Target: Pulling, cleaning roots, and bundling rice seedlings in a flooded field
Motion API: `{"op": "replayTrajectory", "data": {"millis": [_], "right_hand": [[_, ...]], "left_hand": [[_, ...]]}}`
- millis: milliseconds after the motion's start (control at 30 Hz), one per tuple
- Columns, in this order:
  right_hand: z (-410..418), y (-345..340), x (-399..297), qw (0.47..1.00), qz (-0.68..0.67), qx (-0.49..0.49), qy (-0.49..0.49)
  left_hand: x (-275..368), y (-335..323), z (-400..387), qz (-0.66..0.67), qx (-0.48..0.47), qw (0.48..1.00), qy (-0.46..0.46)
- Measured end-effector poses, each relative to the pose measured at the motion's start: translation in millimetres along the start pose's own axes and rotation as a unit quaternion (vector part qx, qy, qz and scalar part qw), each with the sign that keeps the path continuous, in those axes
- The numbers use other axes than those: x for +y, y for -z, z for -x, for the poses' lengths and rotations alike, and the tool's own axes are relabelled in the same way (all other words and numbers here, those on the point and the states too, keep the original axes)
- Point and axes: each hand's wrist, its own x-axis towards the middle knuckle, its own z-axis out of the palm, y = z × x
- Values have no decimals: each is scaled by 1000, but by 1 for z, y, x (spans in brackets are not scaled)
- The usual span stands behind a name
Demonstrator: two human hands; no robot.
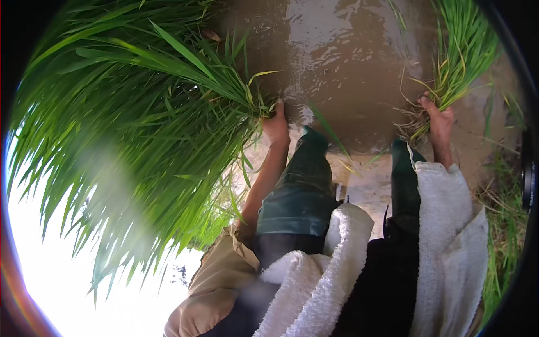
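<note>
My left hand is closed around the base of a thick clump of green rice plants, its thumb showing and its fingers mostly hidden among the stems. The long blades spread across the whole left side. On the right, my right hand grips a smaller bundle of rice seedlings just above its root end. Pale, stringy roots hang out on the inner side of that fist, and the blades point up and away from me.
Muddy brown water covers the ground between my hands. My green rubber boots stand at its near edge. A white towel hangs down in front of me. Grass and dry straw line the right side.
</note>
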Motion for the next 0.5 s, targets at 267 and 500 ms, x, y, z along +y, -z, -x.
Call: {"op": "replayTrajectory", "data": {"millis": [267, 500], "right_hand": [[0, -1, 3, 1000, -1, 4, -4], [1, -2, 1, 1000, 16, 8, -3]], "left_hand": [[-14, 8, -4, 249, 80, 965, 21], [-13, 4, -32, 382, 49, 907, 167]]}}
